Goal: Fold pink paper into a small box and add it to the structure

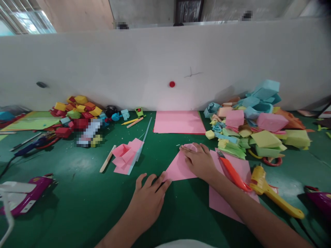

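A pink sheet of paper (179,166), folded to a slanted shape, lies on the green table in front of me. My left hand (148,198) has its thumb and index finger on the sheet's near left corner, the other fingers spread apart. Flat across the sheet's upper right part lies my right hand (198,159), fingers stretched out and pressing down. A small folded flap shows beyond its fingertips. Left of the sheet sits a folded pink paper piece (124,155) beside a wooden stick (108,159). Under my right forearm is another pink sheet (222,201).
An orange utility knife (234,174) and a yellow glue gun (275,198) lie at right. Behind them rises a heap of coloured paper boxes (258,120). Pink sheets (178,122) lie by the white partition (129,69). A purple glue gun (36,193) stands at left.
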`<state>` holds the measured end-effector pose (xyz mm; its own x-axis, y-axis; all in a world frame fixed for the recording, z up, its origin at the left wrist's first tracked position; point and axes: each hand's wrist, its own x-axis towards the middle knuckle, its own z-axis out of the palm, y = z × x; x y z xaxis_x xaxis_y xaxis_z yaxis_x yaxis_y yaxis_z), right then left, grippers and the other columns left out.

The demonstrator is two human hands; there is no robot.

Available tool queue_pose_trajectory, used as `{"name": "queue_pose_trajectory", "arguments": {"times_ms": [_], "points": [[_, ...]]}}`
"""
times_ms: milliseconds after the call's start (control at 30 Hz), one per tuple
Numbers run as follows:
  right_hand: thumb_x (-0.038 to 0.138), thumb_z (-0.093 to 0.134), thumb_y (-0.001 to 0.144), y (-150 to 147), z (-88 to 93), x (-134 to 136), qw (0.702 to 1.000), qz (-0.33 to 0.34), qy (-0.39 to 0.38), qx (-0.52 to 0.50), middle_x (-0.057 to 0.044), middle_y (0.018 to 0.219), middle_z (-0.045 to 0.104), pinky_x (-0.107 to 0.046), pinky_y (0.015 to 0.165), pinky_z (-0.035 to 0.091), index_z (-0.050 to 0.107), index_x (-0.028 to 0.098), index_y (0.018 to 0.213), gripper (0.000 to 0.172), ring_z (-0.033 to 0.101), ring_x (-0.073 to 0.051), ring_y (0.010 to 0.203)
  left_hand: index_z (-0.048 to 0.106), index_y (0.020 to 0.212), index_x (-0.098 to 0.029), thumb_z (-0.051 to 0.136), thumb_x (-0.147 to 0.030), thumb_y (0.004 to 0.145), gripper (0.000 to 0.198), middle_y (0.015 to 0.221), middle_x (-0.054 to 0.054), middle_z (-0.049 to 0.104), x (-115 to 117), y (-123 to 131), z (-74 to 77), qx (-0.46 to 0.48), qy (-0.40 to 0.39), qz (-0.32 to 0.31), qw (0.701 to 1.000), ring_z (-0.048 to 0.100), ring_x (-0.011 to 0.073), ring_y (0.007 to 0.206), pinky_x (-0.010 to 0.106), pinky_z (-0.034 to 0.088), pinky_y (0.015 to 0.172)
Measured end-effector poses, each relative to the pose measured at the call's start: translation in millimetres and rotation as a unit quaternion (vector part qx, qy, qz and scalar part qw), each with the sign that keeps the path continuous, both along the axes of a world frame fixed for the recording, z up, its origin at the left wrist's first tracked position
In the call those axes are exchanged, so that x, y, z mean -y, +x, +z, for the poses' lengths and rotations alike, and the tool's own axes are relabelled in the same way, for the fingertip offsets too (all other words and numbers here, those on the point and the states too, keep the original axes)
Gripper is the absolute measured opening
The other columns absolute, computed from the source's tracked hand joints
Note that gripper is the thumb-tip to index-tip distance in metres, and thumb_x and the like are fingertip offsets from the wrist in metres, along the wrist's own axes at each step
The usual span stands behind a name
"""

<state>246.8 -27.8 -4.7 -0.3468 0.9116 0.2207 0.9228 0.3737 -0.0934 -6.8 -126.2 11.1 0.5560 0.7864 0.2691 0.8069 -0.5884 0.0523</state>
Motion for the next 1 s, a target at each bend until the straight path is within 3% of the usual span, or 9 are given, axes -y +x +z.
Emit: {"name": "queue_pose_trajectory", "arguments": {"times_ms": [233,467,1000], "points": [[0.030,0.036,0.102,0,-9.1,-1,0.999,-0.032,0.016,0.015,-0.004,0.154,0.051,-0.055,0.114,0.023,0.052,0.020,0.148,0.050,0.038,-0.034,0.143,0.059,0.137,-0.033,0.052,-0.026,0.099,0.039,0.144,-0.002,0.060,0,-1,-2.4,0.008,-0.016,-0.001,1.000,0.055,0.0245,0.116,0.049,0.026,0.106],[0.031,0.035,0.101,2,-18.4,-4,0.999,-0.043,0.012,0.026,-0.003,0.159,0.043,-0.050,0.108,0.031,0.047,0.020,0.151,0.053,0.042,-0.032,0.139,0.063,0.131,-0.033,0.050,-0.019,0.098,0.038,0.138,-0.002,0.065,-4,-1,2.8,0.030,-0.038,-0.001,0.999,0.055,0.0250,0.115,0.048,0.027,0.101],[0.033,0.035,0.099,2,-22.0,-7,0.998,-0.054,0.008,0.024,-0.002,0.161,0.042,-0.050,0.108,0.030,0.043,0.020,0.154,0.057,0.041,-0.032,0.135,0.072,0.112,-0.030,0.052,-0.016,0.096,0.029,0.125,-0.002,0.073,-17,-6,4.5,0.113,-0.076,0.012,0.991,0.055,0.0266,0.114,0.049,0.030,0.095]]}}
